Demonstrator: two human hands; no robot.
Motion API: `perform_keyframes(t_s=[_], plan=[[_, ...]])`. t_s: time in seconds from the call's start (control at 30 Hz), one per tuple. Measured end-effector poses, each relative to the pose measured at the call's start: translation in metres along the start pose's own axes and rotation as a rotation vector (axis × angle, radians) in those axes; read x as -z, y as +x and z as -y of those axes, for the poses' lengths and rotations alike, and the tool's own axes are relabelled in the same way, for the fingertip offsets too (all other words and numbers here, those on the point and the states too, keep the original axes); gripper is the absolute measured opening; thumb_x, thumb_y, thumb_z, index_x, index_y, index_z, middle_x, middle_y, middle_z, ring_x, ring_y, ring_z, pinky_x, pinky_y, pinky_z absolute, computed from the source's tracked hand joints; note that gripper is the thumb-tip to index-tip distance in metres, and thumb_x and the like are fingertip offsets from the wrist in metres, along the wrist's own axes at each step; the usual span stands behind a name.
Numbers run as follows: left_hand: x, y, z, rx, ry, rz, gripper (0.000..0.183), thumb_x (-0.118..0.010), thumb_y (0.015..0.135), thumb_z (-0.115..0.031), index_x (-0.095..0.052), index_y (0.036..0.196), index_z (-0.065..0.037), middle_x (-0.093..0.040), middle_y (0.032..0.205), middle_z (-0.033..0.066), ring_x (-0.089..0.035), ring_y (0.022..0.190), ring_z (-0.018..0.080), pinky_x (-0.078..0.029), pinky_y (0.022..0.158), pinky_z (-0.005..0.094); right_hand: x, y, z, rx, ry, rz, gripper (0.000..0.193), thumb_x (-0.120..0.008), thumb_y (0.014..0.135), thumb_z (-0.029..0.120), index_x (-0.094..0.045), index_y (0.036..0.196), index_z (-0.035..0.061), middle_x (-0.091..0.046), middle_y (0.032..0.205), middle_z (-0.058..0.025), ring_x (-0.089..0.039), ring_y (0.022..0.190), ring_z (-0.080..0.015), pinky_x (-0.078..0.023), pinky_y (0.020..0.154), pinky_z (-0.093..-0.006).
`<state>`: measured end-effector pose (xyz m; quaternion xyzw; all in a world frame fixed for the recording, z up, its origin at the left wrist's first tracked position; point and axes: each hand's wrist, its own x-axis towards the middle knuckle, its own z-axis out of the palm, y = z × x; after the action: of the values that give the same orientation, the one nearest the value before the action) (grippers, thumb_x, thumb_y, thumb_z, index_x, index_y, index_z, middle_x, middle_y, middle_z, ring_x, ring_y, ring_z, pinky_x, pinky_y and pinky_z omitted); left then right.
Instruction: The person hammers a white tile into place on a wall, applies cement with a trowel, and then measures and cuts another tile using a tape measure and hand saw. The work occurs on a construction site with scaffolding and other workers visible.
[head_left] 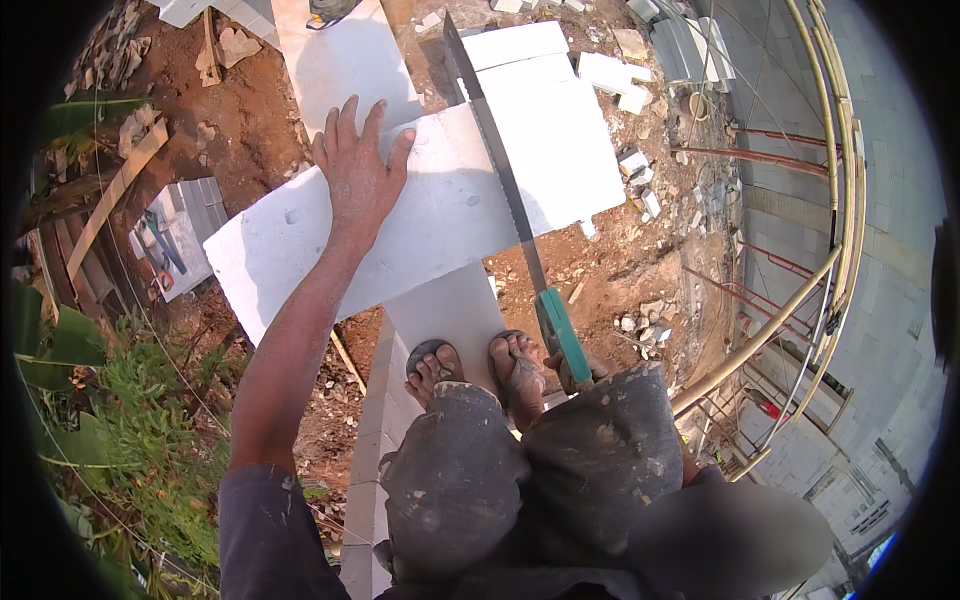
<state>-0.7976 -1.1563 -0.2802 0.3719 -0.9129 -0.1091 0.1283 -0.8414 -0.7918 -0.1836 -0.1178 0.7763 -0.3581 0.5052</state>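
Large pale-grey rectangular lightweight concrete block (420, 210), laid crosswise atop the narrow white block wall (450, 310), is pinned by L hand (358, 175) w/ fingers spread flat, prob. to steady it; long steel handsaw w/ green handle (520, 215) is sunk in its cut; R hand (580, 372) mostly hidden, grip can't be told.

Outdoor building site. Bare red earth (250, 110) was strewn with broken block rubble (640, 170). Scaffold poles (830, 150) ran beside a grey block wall (890, 200).

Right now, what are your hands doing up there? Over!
Left hand flat on the big white lightweight block, pressing it down. Right hand hidden behind the knee, at the green-handled hand saw. Saw blade lies across the block. Nothing blocking it.
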Motion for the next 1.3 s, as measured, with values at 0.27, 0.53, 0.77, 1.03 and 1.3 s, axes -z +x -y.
perform_keyframes(t_s=[0.27, 0.53, 0.77, 1.03, 1.3], plan=[[-0.033, 0.000, -0.021, -0.012, -0.059, 0.168, 0.052, -0.046, 0.096, -0.045, -0.058, 0.121, -0.001, -0.056, 0.119, 0.0161, -0.045, 0.119, 0.0277, -0.023, 0.105, 0.0520, 0.059, 0.008, -0.040, -0.083, 0.284, 0.408, 0.041, -0.065, 0.089, 0.020, -0.057, 0.124, 0.0016, -0.062, 0.116, -0.0089, -0.060, 0.105, -0.0164, -0.049, 0.089, -0.0324], [-0.032, 0.011, -0.004, -0.010, -0.017, 0.099, 0.045, -0.046, 0.096, -0.041, -0.062, 0.118, -0.005, -0.064, 0.109, 0.0141, -0.056, 0.107, 0.0272, -0.031, 0.099, 0.0450, 0.079, 0.048, -0.015, 0.040, 0.202, 0.796, 0.041, -0.062, 0.092, 0.025, -0.053, 0.126, 0.0040, -0.061, 0.111, -0.0058, -0.058, 0.090, -0.0128, -0.050, 0.080, -0.0290], [-0.042, 0.015, 0.003, -0.062, -0.054, -0.023, 0.041, -0.050, 0.095, -0.039, -0.065, 0.111, -0.005, -0.066, 0.105, 0.0130, -0.060, 0.099, 0.0295, -0.037, 0.090, 0.0443, 0.047, 0.020, -0.028, 0.095, 0.350, 0.500, 0.039, -0.056, 0.096, 0.028, -0.051, 0.126, 0.0032, -0.060, 0.107, -0.0044, -0.054, 0.084, -0.0093, -0.048, 0.073, -0.0268], [-0.050, -0.004, -0.016, -0.093, 0.026, -0.045, 0.044, -0.052, 0.092, -0.043, -0.064, 0.115, -0.007, -0.064, 0.107, 0.0115, -0.059, 0.100, 0.0281, -0.036, 0.094, 0.0440, 0.019, -0.016, -0.068, 0.199, 0.366, 0.237, 0.039, -0.051, 0.098, 0.032, -0.051, 0.121, 0.0014, -0.059, 0.101, -0.0069, -0.054, 0.086, -0.0108, -0.046, 0.076, -0.0266], [-0.040, -0.009, -0.035, 0.003, 0.259, 0.151, 0.047, -0.039, 0.098, -0.045, -0.058, 0.119, -0.008, -0.058, 0.107, 0.0109, -0.052, 0.110, 0.0249, -0.025, 0.103, 0.0562, -0.008, -0.036, -0.055, 0.363, 0.353, -0.014, 0.048, -0.052, 0.095, 0.036, -0.049, 0.124, -0.0026, -0.057, 0.093, -0.0084, -0.055, 0.085, -0.0142, -0.046, 0.076, -0.0291]])
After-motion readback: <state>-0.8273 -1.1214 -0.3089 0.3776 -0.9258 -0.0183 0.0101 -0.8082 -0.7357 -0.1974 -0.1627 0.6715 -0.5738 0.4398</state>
